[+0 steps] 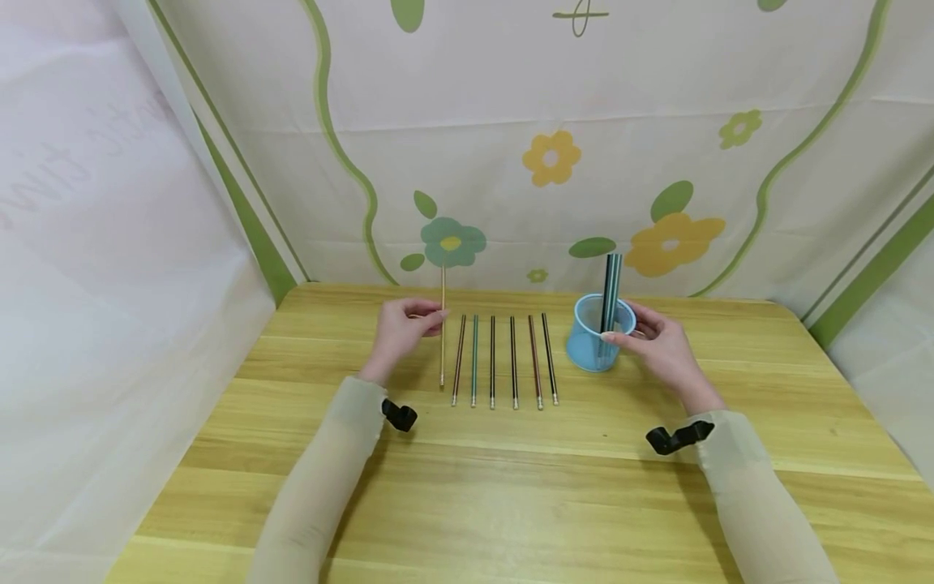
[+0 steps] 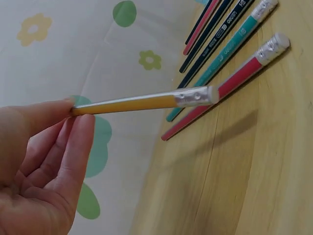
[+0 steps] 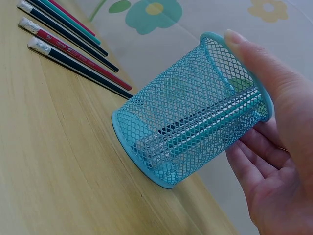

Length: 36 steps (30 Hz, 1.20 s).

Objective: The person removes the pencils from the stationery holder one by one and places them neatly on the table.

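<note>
My left hand (image 1: pixel 403 328) pinches a yellow pencil (image 2: pixel 137 104) between thumb and fingers, its eraser end pointing away from the hand in the left wrist view. The pencil is held above the table at the left end of a row of pencils. In that row lie a red pencil (image 1: pixel 458 361), a teal pencil (image 1: pixel 475 361) and several dark and red ones, eraser ends toward me. My right hand (image 1: pixel 660 345) grips the rim of a blue mesh pencil cup (image 3: pixel 181 93). Inside the cup, dark and teal pencils (image 1: pixel 611 284) lean with their eraser ends down.
The wooden table (image 1: pixel 467 487) ends at a light fabric backdrop (image 1: pixel 467 162) printed with flowers and leaves. More fabric hangs at the left and right sides. A black wrist mount (image 1: pixel 399 415) sits on the left sleeve and another black mount (image 1: pixel 679 438) on the right.
</note>
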Tool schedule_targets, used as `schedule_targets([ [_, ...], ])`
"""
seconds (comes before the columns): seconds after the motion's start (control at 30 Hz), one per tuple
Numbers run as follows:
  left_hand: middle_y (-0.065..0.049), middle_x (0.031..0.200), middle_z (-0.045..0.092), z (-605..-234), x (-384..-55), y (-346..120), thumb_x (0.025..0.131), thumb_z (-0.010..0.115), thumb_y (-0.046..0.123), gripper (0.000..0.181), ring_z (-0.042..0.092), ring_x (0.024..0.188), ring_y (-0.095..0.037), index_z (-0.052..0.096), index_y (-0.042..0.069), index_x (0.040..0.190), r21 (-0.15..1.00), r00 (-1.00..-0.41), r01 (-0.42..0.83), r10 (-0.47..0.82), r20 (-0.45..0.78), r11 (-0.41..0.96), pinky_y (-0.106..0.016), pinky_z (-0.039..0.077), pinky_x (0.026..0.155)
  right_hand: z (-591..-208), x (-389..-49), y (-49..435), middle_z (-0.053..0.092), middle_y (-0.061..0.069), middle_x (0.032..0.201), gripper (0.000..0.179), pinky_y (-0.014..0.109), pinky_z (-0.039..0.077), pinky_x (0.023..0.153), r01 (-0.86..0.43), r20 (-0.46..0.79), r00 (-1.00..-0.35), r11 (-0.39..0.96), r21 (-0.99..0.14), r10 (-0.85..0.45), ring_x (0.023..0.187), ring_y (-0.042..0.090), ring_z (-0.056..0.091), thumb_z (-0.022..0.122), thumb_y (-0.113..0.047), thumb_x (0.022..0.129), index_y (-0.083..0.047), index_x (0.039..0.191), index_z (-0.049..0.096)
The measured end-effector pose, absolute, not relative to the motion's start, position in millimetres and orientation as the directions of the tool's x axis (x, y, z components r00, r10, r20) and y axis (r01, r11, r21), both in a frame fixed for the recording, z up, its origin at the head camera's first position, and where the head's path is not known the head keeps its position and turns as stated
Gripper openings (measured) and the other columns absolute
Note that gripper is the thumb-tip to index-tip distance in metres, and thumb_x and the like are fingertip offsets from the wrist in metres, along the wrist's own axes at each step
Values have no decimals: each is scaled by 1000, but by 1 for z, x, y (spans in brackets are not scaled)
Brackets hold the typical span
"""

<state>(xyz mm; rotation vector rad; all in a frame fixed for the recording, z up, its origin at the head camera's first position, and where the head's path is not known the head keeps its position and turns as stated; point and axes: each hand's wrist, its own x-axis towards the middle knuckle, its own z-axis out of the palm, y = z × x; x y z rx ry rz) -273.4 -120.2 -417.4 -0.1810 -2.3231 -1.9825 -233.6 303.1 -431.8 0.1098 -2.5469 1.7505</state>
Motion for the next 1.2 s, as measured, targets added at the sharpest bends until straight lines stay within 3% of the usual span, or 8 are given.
schedule_targets([
  [0.3,-19,96,73,-421,-275,-132,90,77,-1,23,73,74,-23,72,-9,111,962,-990,-14,131,-52,273,-42,63,76,-432,-234,303,48,20,150,81,12,49,92,-89,83,-996,356,-930,-32,133,33,51,81,-35,90,-7,155,42],
  [0.47,-19,99,73,-428,-278,-133,91,77,1,28,72,76,-24,70,-9,116,947,-983,-71,141,-120,312,-38,63,75,-431,-233,303,48,21,150,81,12,49,92,-89,83,-996,354,-931,-32,133,34,51,80,-36,90,-6,155,42],
  [1.2,-18,99,73,-445,-282,-124,89,79,0,26,72,78,-22,72,-7,113,920,-981,-155,51,-185,359,-28,62,70,-432,-234,303,48,21,150,80,13,49,93,-103,95,-995,341,-934,-39,134,35,50,81,-33,91,-6,155,42],
])
